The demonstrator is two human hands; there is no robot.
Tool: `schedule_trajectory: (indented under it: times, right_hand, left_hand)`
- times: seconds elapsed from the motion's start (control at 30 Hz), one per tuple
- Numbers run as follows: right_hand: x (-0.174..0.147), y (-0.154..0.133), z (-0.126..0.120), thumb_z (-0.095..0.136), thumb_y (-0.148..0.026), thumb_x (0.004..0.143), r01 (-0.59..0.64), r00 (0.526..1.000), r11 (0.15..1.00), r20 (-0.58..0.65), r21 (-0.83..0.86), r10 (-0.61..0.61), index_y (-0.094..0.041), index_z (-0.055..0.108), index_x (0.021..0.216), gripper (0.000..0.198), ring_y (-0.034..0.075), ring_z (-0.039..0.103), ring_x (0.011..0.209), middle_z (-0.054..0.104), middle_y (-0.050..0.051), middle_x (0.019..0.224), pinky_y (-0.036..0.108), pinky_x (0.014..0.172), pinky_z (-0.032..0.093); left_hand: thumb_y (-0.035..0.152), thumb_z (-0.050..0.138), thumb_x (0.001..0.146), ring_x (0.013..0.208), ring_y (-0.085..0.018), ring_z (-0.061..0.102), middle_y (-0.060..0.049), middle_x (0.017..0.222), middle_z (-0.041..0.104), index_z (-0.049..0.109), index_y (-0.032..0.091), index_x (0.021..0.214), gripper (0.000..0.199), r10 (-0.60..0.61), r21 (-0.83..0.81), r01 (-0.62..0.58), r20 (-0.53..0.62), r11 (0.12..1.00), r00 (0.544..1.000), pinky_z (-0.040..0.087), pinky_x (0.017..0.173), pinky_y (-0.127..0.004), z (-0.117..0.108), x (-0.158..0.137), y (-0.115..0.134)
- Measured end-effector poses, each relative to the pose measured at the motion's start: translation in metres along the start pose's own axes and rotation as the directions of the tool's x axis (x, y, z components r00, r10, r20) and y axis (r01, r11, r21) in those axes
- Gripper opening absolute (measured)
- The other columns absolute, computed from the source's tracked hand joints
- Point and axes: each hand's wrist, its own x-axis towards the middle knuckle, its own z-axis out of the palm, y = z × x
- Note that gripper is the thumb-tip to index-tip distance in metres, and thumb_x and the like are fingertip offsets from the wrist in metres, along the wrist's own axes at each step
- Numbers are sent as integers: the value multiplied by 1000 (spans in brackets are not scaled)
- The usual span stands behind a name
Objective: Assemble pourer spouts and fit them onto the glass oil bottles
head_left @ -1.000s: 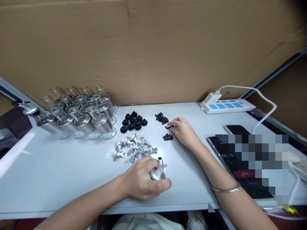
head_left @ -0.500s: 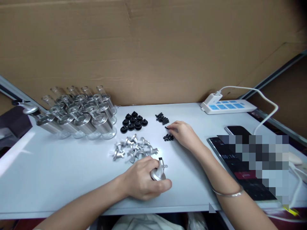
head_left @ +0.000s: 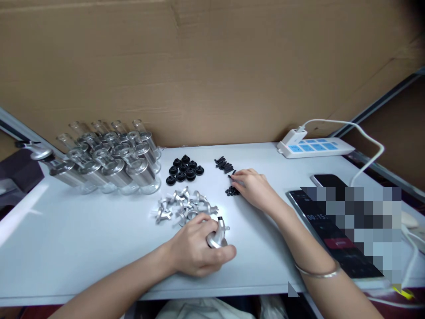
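My left hand (head_left: 195, 246) is wrapped round a silver metal pourer spout (head_left: 218, 238), which stands tilted with a black tip on top. Further back to the right, the fingertips of my right hand (head_left: 255, 189) are pinched together on a small thin black piece (head_left: 234, 172). Just below those fingers lies a cluster of tiny black round parts (head_left: 231, 190), partly covered by the hand. A pile of slim black strips (head_left: 224, 165) rests behind them. More silver pourer spouts (head_left: 181, 206) lie heaped beyond my left hand.
Black ribbed stoppers (head_left: 184, 169) sit grouped at mid-table. Glass bottles with metal sleeves (head_left: 114, 166) crowd the left, one topped with a pourer. On the right are a power strip (head_left: 318, 148) with a white cable, a phone (head_left: 328, 180) and a larger screen device (head_left: 318, 226).
My right fingers have shifted slightly, and a thin black piece now sticks up from their tips. My left hand keeps its hold on the pourer spout, nearly unmoved.
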Motion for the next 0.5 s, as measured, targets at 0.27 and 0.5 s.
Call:
schedule_trajectory:
  times: [0.27,0.5]
  right_hand:
    - [-2,-4,-5,41,-24,93,-53,997,999,48,-2,53,-19,70,102,31,31,50,112,63,9,120,43,83,39]
    - [-1,-8,0,36,-24,94,-69,997,997,30,33,68,-15,68,105,35,32,49,115,59,14,126,46,87,40]
  left_hand:
    - [15,40,83,62,-15,47,-1,69,55,48,20,101,21,-18,-19,18,-9,1000,1000,45,66,-32,1,1,0]
    - [16,44,85,58,-15,50,1,68,53,34,18,111,28,-179,-195,151,-136,969,974,46,62,-31,4,4,1]
